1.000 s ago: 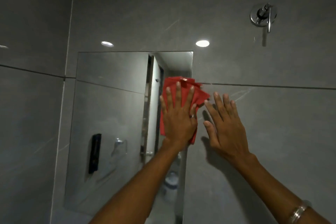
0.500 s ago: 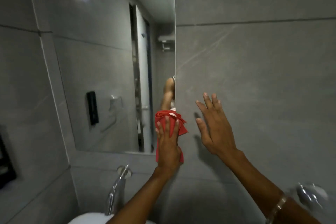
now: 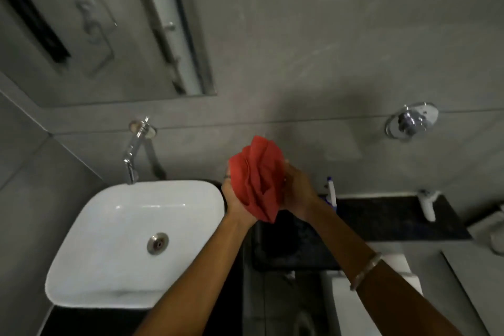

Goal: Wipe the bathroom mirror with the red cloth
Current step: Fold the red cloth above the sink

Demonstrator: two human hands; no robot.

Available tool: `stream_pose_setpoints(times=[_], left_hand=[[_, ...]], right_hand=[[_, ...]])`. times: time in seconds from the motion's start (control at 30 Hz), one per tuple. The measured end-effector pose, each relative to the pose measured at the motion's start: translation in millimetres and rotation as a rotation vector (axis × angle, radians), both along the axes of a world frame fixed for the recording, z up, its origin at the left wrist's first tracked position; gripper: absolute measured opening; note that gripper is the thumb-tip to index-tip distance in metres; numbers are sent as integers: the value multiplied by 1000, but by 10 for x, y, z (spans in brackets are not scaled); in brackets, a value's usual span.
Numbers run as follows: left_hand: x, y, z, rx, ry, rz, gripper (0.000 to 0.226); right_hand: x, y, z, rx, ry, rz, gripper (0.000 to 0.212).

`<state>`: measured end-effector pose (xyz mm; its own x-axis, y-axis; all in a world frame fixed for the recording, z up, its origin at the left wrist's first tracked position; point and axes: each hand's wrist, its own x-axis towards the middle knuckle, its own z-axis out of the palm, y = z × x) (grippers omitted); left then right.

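Change from the earlier frames: the red cloth (image 3: 257, 180) is no longer pressed flat against the mirror (image 3: 90, 27) under the left hand (image 3: 235, 199). It is now bunched between both hands, off the glass, below the mirror's lower right corner and above the dark tabletop (image 3: 392, 222). The right hand (image 3: 297, 188), previously spread open against the wall tile, now closes on the cloth's right side. The view has dropped; the basin and tabletop are now visible.

Grip state: left hand closed on the cloth from the left; right hand closed on it from the right.

Count:
- Cloth: one, red, crumpled.
- Mirror: one, upper left, lower part only in view.
- Basin (image 3: 109, 267): one, white, left of the hands.
- Tap (image 3: 135, 150): one, wall-mounted above the basin.
- Wall valve (image 3: 411, 121): one, chrome, at right.
- Bracelet (image 3: 365, 271): one, on the right wrist.
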<state>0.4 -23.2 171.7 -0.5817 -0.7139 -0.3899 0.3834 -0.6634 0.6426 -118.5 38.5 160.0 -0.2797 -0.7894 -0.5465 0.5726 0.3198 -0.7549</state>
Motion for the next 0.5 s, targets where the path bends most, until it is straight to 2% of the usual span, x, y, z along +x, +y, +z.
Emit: stream_pose_setpoints(times=[0.03, 0.07, 0.1, 0.17, 0.27, 0.37, 0.5], left_hand=[[-26, 42, -142, 52, -21, 2, 68], [-47, 52, -248, 20, -110, 7, 73], [-61, 53, -337, 36, -95, 1, 76], [-97, 5, -552, 130, -123, -13, 79], [-189, -36, -894, 138, -331, -136, 71], [-324, -28, -1353, 68, -515, -332, 52], [-488, -89, -1878, 21, -618, -379, 40]], right_hand=[[-40, 74, -148, 7, 24, 10, 44], [-71, 135, -257, 16, 76, 31, 34], [-113, 203, -390, 21, 126, 57, 31], [-232, 302, -621, 54, 195, 84, 46], [-345, 403, -887, 106, 306, 135, 72], [-447, 424, -1276, 139, 402, 237, 80], [-531, 378, -1746, 213, 433, 272, 85]])
